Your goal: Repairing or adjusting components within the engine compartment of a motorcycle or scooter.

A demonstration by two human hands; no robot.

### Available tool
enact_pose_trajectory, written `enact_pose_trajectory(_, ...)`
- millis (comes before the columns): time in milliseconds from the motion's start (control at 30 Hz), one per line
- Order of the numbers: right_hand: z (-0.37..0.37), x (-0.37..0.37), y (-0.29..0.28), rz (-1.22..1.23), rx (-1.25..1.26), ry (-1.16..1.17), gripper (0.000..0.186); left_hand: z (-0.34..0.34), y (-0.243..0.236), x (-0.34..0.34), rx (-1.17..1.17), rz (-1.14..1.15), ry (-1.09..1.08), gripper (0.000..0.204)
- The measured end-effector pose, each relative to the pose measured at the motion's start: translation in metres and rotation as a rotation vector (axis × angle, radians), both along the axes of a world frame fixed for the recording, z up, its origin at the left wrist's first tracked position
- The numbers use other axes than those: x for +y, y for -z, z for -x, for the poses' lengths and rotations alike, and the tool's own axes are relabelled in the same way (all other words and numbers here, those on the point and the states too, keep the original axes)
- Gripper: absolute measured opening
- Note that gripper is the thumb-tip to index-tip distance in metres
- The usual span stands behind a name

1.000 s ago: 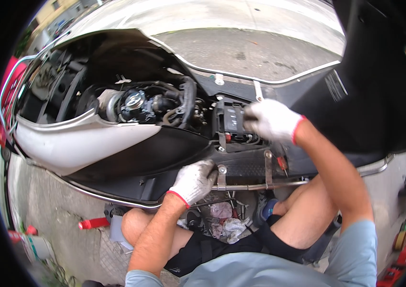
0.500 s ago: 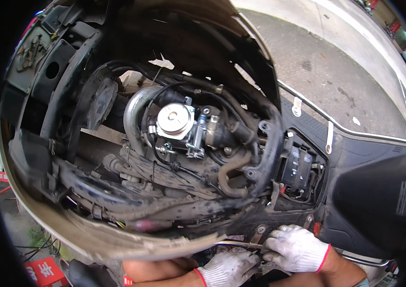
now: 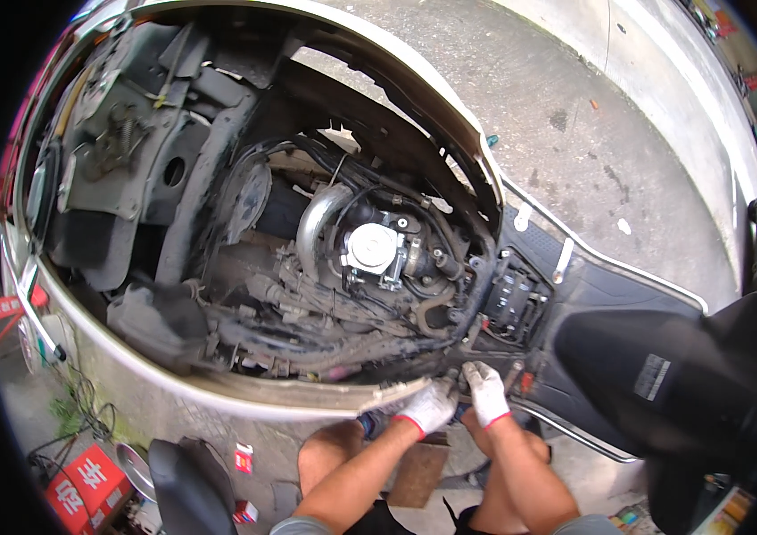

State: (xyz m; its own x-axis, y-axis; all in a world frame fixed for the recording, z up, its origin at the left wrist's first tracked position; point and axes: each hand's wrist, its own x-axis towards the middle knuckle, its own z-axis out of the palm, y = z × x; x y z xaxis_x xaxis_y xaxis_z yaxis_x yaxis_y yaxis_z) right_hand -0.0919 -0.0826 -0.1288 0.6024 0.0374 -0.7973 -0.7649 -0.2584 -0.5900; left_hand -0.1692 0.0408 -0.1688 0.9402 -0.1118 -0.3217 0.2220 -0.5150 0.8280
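Note:
I wear white knit gloves with red cuffs. My left hand [image 3: 433, 406] is closed at the near lower edge of the scooter's body, beside the pale body panel [image 3: 307, 399]. Just right of it, my right hand [image 3: 485, 392] is closed too, its fingers bent down over the dark frame edge. Whatever the fingers grip is hidden beneath the gloves. Beyond my hands lies the opened scooter body, with a bright metal carburetor [image 3: 372, 248], a curved silver pipe [image 3: 314, 234] and dark hoses around it. A black battery [image 3: 510, 299] sits in a recess farther right.
The black scooter seat [image 3: 655, 357] sticks out at the right. At lower left are red boxes [image 3: 97, 477], tangled cables [image 3: 84, 406] and a black padded stool [image 3: 184, 486]. A brown board [image 3: 417, 473] lies between my legs. Concrete paving [image 3: 566, 98] stretches beyond the scooter.
The view has drawn back, showing more of the scooter, my forearms and the ground. Both hands stay close together at the near edge, now farther up in the picture.

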Motion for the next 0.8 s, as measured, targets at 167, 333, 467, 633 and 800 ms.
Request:
enact_pose_trajectory(167,0.060,-0.033,-0.084,0.184,-0.003,-0.293,0.021,0.032,-0.026,-0.004,0.394,0.134,-0.264,0.042)
enact_pose_trajectory(333,0.078,-0.072,-0.164,0.202,0.131,-0.249,0.022,0.061,-0.108,0.040,0.324,0.029,-0.354,0.042)
enact_pose_trajectory(467,0.076,-0.097,-0.221,0.349,0.111,-0.515,0.022,0.077,-0.188,0.110,0.490,0.369,-0.803,0.040)
enact_pose_trajectory(633,0.061,-0.040,-0.312,0.326,0.264,-0.659,0.020,0.183,-0.210,0.168,0.484,0.255,-1.072,0.040)
enact_pose_trajectory(800,0.048,-0.017,-0.309,0.237,0.169,-0.780,0.016,0.341,-0.184,0.138,0.696,0.026,-1.397,0.032)
